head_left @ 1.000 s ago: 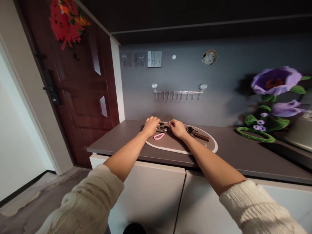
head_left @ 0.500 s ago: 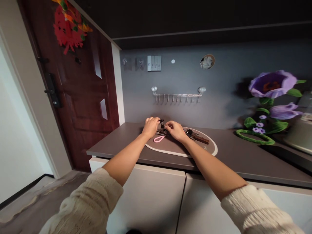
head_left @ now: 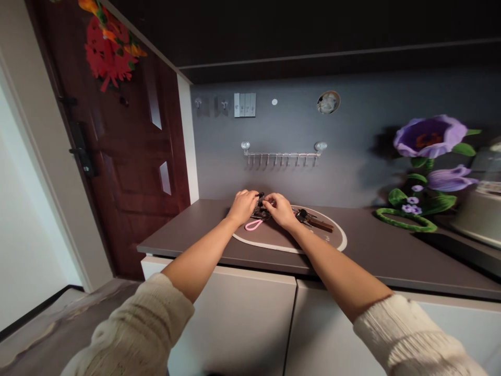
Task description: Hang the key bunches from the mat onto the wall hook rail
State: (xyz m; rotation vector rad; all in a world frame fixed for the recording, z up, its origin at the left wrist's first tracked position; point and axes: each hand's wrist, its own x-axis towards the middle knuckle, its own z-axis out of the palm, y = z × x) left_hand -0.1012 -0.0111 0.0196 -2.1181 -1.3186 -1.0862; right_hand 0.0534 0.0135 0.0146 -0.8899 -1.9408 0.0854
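Observation:
Both of my hands meet over an oval brown mat (head_left: pixel 336 243) with a pale rim on the dark counter. My left hand (head_left: pixel 242 205) and my right hand (head_left: pixel 279 209) have their fingers closed on a bunch of keys (head_left: pixel 260 207) lifted slightly off the mat. A pink loop strap (head_left: pixel 253 225) trails from the bunch onto the mat below my left hand. A second set of keys with a brown strap (head_left: pixel 315 221) lies on the mat just right of my right hand.
A metal hook rail (head_left: pixel 282 154) hangs on the grey wall above the mat. A dark red door (head_left: pixel 129 146) stands at the left. Large purple fabric flowers (head_left: pixel 428 172) sit on the counter (head_left: pixel 188 230) at the right, beside a pale box-like object (head_left: pixel 475 214).
My hands have drawn closer together around the keys and lifted them a little. The view has shifted slightly leftward.

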